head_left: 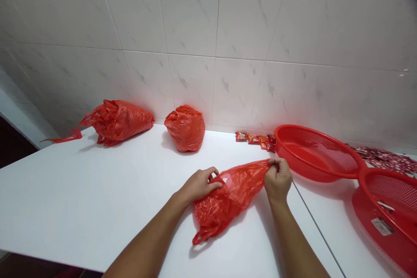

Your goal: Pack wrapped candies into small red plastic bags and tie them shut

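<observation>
Tiled wall point(189, 17) and baskets point(325, 145) suggest a home.

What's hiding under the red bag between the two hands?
The white table shows around the red bag, with a shadow along its lower edge. The patch right underneath is covered, so I can't see whether anything lies there.

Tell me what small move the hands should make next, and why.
Probably the left hand should smooth the bunched end of the held red bag: the right hand grips the opposite end and the stretch beside it is drawn out, while the part near the left hand is crumpled.
</observation>
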Demonstrator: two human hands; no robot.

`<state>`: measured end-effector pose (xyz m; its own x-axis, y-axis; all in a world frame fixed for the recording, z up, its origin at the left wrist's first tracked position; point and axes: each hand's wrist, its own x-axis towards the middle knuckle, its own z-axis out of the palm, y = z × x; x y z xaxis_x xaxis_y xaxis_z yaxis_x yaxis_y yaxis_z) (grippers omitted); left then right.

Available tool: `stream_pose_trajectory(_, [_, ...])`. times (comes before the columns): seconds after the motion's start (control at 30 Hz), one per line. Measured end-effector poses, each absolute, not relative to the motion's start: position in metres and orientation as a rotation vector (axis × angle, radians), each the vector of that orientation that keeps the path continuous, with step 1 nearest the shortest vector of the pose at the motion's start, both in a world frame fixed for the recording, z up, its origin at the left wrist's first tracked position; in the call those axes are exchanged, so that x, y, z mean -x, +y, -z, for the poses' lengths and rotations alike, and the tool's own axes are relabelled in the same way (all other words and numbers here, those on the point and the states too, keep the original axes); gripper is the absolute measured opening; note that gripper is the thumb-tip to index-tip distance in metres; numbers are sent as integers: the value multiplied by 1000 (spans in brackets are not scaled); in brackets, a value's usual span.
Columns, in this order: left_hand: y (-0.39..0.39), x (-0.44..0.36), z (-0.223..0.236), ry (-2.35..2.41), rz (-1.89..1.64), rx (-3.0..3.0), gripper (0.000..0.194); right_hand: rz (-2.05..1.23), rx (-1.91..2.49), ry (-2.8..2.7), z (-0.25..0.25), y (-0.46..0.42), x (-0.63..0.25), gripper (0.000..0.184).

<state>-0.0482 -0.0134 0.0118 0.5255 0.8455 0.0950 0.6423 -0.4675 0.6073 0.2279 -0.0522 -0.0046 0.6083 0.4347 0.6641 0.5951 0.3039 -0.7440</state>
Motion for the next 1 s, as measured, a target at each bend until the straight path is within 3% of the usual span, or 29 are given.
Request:
stream_pose_trajectory(0.1, [-11, 49, -14, 1176, -498, -2198, 26, 103, 1380, -805, 9, -50, -241, 17])
stream_pose_trajectory(0.2, [-4, 54, -16, 1398, -753, -2112, 32, 127, 1377, -620, 11, -48, -257, 20])
stream_pose_trajectory(0.33, [15, 79, -18, 1934, -1116, -1884, 23, 106, 1356, -467, 15, -46, -274, 22])
stream_pose_trajectory(0.47, [36, 110, -19, 2197, -1380, -1610, 18, -9, 1347, -472, 18, -45, -270, 11])
stream_pose_trajectory(0.7, [53, 118, -11, 2115, -1713, -1370, 16, -233, 1209, -552, 12, -45, -238, 33])
stream_pose_trajectory(0.83, [63, 126, -6, 2093, -1815, -1224, 41, -387, 1149, -536, 6, -46, -232, 41])
stream_pose_trajectory(1.0, [63, 129, -8, 2179, -1815, -1093, 103, -575, 1158, -493, 7, -44, -229, 30])
